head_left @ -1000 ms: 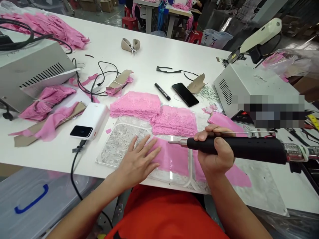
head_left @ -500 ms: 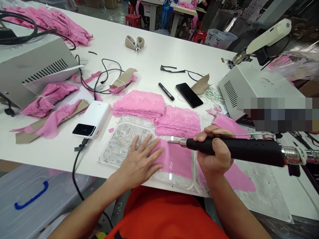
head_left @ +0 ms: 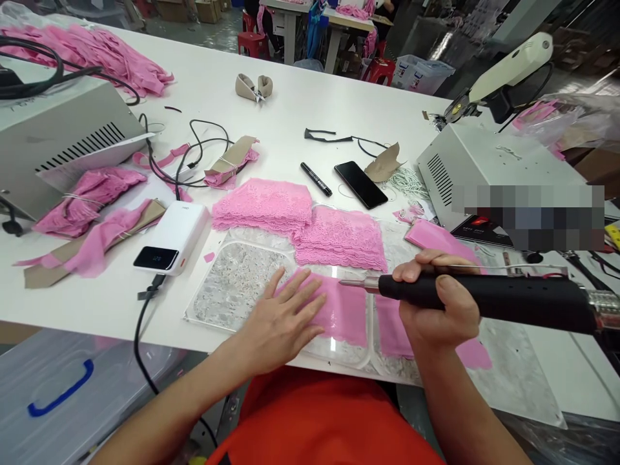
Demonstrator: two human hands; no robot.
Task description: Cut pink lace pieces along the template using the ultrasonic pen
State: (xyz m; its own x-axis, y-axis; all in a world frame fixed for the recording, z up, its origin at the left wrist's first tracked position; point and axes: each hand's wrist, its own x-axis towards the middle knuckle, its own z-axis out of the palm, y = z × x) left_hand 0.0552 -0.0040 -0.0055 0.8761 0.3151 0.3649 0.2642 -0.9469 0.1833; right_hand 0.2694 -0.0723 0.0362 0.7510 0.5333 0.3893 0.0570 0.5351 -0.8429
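Note:
My left hand (head_left: 283, 320) lies flat with its fingers spread, pressing on a piece of pink fabric (head_left: 346, 316) under a clear, round-cornered plastic frame (head_left: 371, 336). In my right hand (head_left: 438, 310) is a thick black handheld tool (head_left: 508, 297) with a tapered metal tip. The tip points left, over the upper part of that fabric; I cannot tell whether it touches. Just beyond are two stacks of pink lace pieces (head_left: 264, 203), lying side by side. More pink fabric (head_left: 394, 329) lies under my right hand and is partly hidden by it.
A white power bank (head_left: 172, 239) with cables stands to the left. Behind the lace lie a black marker (head_left: 316, 179) and a phone (head_left: 361, 184). Grey machine boxes flank the white table, one on the left (head_left: 72, 135), one on the right (head_left: 498, 171). Pink bundles lie at left.
The tool in my right hand has moved to the right, its tip shifting across the pink fabric. My left hand has slid slightly right, still spread flat. The view has turned a little.

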